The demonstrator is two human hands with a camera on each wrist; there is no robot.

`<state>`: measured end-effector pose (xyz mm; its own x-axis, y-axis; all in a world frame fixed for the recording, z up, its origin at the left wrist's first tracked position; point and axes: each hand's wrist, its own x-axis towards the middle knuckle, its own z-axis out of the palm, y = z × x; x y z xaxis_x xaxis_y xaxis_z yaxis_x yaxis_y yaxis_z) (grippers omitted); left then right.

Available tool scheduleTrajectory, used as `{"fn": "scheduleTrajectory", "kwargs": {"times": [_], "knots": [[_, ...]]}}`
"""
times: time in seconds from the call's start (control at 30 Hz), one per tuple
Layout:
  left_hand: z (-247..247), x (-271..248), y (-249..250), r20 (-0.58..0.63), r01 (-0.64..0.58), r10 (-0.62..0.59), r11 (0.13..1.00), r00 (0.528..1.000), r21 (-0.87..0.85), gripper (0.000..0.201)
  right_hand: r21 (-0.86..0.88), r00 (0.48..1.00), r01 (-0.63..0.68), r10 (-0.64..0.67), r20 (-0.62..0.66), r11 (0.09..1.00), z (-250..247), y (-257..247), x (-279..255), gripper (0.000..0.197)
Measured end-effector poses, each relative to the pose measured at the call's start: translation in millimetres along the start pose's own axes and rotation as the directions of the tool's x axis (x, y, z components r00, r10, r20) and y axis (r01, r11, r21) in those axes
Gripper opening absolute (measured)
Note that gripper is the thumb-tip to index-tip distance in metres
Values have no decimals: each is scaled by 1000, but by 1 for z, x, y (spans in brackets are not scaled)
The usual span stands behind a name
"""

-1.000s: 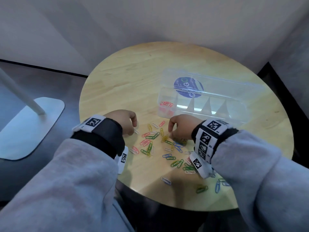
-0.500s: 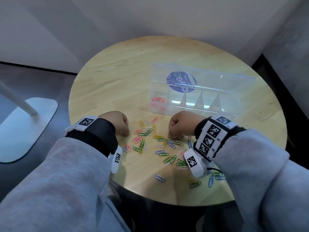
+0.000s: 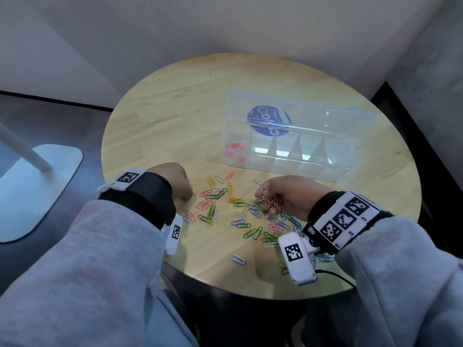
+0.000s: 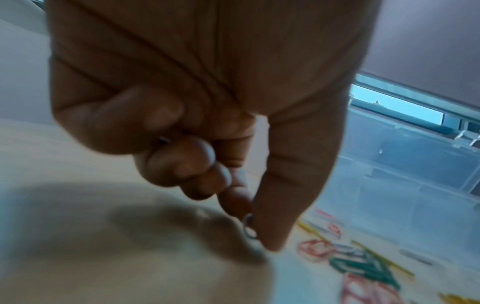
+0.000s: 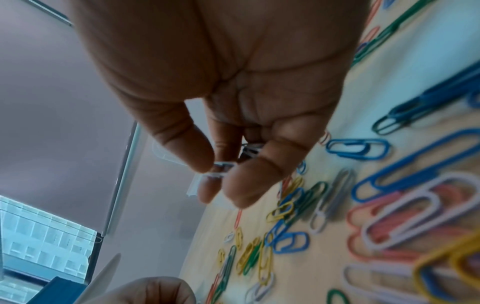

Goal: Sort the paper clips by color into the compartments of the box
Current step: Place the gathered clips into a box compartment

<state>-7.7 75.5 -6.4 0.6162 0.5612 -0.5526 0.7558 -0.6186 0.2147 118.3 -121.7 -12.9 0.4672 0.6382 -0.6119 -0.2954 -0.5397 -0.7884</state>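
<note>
Loose paper clips (image 3: 240, 211) in red, green, yellow, blue and white lie scattered on the round wooden table (image 3: 160, 131). The clear plastic box (image 3: 288, 161) stands behind them with its lid open; red clips (image 3: 235, 147) lie in its leftmost compartment. My right hand (image 3: 265, 196) is lifted off the table, palm turned up, and holds several white clips (image 5: 223, 166) between thumb and fingers. My left hand (image 3: 186, 196) is down at the left edge of the pile, thumb and forefinger pinching a white clip (image 4: 249, 226) on the table.
The table's near edge (image 3: 225, 289) is close to my wrists. A white stand base (image 3: 37, 186) sits on the floor at the left. Grey walls meet behind the table.
My right hand has lifted from the pile and turned palm up, white clips now showing in its fingers. The left hand has stayed at the pile's left edge.
</note>
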Motion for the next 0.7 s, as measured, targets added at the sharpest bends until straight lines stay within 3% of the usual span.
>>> {"fn": "scheduleTrajectory", "kwargs": {"times": [0.07, 0.13, 0.23, 0.33, 0.43, 0.5, 0.57, 0.7], "knots": [[-3, -5, 4, 30, -35, 36, 998, 999, -42, 12, 17, 1000, 5, -5, 21, 1000, -3, 0, -1, 28], [-6, -10, 11, 81, -113, 134, 968, 988, -225, 15, 28, 999, 23, -24, 47, 999, -8, 0, -2, 27], [-11, -19, 19, 61, -184, 265, 800, 962, -571, 31, -59, 998, 42, -39, 46, 997, -15, 1, -2, 24], [-11, -23, 23, 64, -158, 309, 640, 949, -752, 35, -228, 999, 26, -18, 38, 973, -15, 4, 0, 24], [-12, -22, 23, 103, -73, 295, 531, 950, -845, 22, -56, 999, -8, 11, 48, 998, -12, 3, 0, 23], [-11, -21, 23, 126, -38, 269, 531, 955, -846, 25, 203, 998, -44, 32, 60, 978, -14, 1, -1, 25], [-9, -21, 24, 153, -10, 259, 538, 954, -843, 30, 348, 995, -83, 56, 85, 934, -16, 0, -2, 29], [-5, -23, 31, 180, 7, 224, 609, 958, -793, 24, 232, 986, -156, 137, 96, 960, -15, -2, -3, 32]]}}
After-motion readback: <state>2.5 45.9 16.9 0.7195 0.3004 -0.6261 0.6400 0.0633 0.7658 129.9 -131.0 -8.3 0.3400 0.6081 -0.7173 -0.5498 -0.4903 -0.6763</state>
